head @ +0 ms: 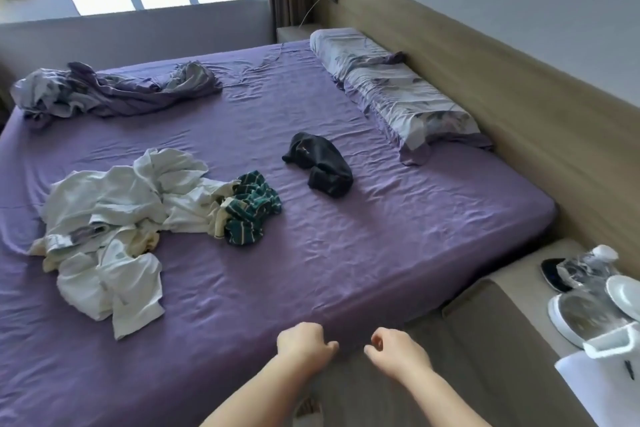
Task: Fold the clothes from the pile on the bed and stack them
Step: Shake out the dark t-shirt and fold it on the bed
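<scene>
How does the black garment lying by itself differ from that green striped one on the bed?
The crumpled black garment is plain and dark all over; the green striped garment has pale stripes across dark green. The black garment lies alone on the purple sheet, apart from other clothes; the green striped garment touches the pile of white clothes at its edge. Both are unfolded and rumpled, and neither hand touches them.

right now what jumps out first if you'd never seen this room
The wide purple bed fills the view, with a crumpled pile of white clothes on its left side and a green striped garment at the pile's right edge. A black garment lies apart near the middle. At the near edge, the left hand and right hand hang loosely curled, holding nothing.
</scene>
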Motion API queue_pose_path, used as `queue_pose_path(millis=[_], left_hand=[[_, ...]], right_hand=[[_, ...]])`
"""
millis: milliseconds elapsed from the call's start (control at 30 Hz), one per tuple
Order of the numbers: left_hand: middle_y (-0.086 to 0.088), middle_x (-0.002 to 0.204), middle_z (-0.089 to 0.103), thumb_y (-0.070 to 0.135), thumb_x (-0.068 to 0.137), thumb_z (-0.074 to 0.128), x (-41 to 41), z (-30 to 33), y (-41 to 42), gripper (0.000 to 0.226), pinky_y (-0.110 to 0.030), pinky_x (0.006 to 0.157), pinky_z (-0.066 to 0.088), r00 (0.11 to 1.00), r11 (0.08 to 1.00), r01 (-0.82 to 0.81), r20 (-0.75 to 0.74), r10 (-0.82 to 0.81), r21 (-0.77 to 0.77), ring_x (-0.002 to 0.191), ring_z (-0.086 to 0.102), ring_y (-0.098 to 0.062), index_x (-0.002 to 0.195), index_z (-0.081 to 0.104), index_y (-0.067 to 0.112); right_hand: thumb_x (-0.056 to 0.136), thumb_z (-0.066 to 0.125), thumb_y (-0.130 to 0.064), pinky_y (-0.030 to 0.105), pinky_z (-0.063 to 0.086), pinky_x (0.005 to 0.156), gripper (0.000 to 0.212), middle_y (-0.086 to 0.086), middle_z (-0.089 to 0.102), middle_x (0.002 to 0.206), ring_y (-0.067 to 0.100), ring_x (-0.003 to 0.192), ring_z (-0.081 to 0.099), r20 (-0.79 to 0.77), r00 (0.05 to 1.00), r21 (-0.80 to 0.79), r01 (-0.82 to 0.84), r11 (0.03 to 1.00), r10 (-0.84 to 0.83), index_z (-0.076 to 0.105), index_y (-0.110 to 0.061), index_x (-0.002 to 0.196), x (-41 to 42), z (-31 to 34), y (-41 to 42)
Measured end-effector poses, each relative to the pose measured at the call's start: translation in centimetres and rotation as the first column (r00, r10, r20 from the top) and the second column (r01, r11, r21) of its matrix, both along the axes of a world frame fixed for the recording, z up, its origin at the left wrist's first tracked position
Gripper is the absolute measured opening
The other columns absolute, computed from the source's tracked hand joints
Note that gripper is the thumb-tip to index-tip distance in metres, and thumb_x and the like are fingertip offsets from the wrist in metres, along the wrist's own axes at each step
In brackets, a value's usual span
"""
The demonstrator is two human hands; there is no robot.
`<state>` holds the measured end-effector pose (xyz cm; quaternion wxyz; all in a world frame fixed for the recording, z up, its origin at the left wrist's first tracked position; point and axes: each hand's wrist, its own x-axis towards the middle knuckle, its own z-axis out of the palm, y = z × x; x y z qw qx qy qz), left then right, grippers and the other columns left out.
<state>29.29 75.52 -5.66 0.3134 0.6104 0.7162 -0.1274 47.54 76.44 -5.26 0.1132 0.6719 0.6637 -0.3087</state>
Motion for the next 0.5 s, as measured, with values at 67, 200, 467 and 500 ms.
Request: queue_pose_path(millis=[67,200,467,500], left_hand=[[0.001,0.105,0.068,0.056,0.08,0.044,-1.0,-0.2,2.3,0.043,-0.03,0.078,0.044,1.0,1.0,0.007,-0.008,-0.007,0.009,0.102,0.063,-0.022,0.093,0.064,0.02],[0.001,0.108,0.067,0.057,0.082,0.044,-2.6,-0.5,5.9,0.047,-0.03,0.08,0.045,0.999,0.999,0.025,-0.023,-0.024,0.02,0.104,0.062,-0.022,0.098,0.065,0.019],[0.001,0.108,0.067,0.058,0.083,0.043,-4.9,-0.9,9.7,0.046,-0.029,0.077,0.043,0.999,0.999,-0.047,-0.026,0.046,-0.013,0.105,0.061,-0.022,0.097,0.065,0.02],[0.001,0.108,0.067,0.057,0.083,0.043,-5.1,-0.9,10.2,0.046,-0.029,0.076,0.042,0.998,0.998,-0.058,-0.03,0.057,-0.021,0.105,0.061,-0.022,0.097,0.065,0.02]], right_hand=[[0.084,0.046,-0.047,0.026,0.043,0.078,0.029,-0.008,0.062,0.113,0.016,0.105,0.058,0.001,1.0,0.011,0.012,1.0,-0.012,0.058,-0.028,0.101,-0.7,0.2,2.2],[0.084,0.045,-0.046,0.026,0.043,0.082,0.03,-0.008,0.062,0.115,0.015,0.108,0.057,0.014,1.0,0.019,0.009,1.0,-0.01,0.058,-0.028,0.104,-2.1,0.1,5.2],[0.084,0.046,-0.046,0.028,0.045,0.084,0.03,-0.006,0.062,0.115,0.018,0.107,0.058,0.008,0.998,0.005,-0.061,0.998,0.061,0.059,-0.026,0.103,-4.5,0.2,10.6],[0.084,0.046,-0.046,0.028,0.045,0.084,0.031,-0.005,0.063,0.115,0.018,0.107,0.058,0.0,0.997,0.004,-0.073,0.997,0.073,0.059,-0.025,0.103,-4.7,0.1,11.4]])
